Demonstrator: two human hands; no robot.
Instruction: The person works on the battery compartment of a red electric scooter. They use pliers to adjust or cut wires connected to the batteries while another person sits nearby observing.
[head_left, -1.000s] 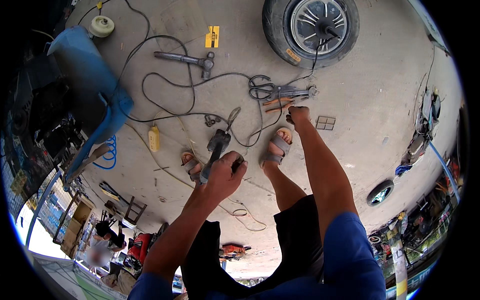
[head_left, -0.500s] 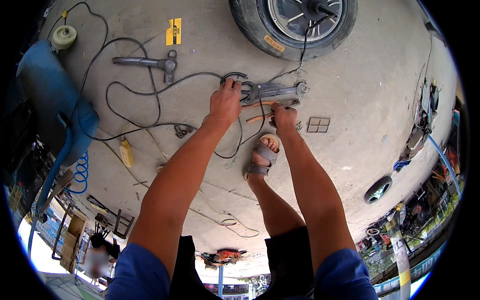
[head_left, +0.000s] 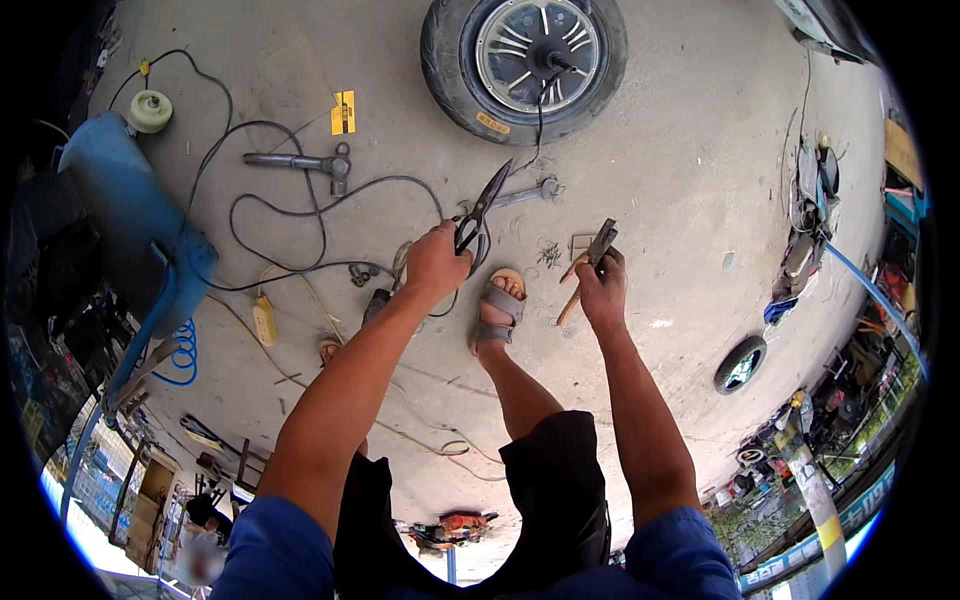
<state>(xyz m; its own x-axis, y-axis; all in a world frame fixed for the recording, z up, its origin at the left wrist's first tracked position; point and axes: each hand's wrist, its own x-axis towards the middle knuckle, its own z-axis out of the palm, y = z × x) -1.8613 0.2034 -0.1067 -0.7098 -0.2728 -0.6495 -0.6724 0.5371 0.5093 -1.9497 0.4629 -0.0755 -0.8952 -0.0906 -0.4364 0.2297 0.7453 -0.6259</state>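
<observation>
Head view: left hand (head_left: pixel 437 262), fingers closed around scissors (head_left: pixel 485 200), and right hand (head_left: pixel 604 288), fingers wrapped on orange-handled pliers (head_left: pixel 602 240), appear over the floor (head_left: pixel 680 190) short of a wheel (head_left: pixel 525 60), the blades best kept angled clear of the right hand.

Left arm (head_left: pixel 345 400) stretched toward 1 o'clock; left hand (head_left: pixel 437 262) closed in a grip. Right arm (head_left: pixel 645 420) angled between 11 and 12; right hand (head_left: pixel 604 290) also gripping, at 3 o'clock from left hand, well apart. Right foot (head_left: pixel 503 297) pointed about 12; left foot (head_left: pixel 329 350) mostly hidden.
</observation>
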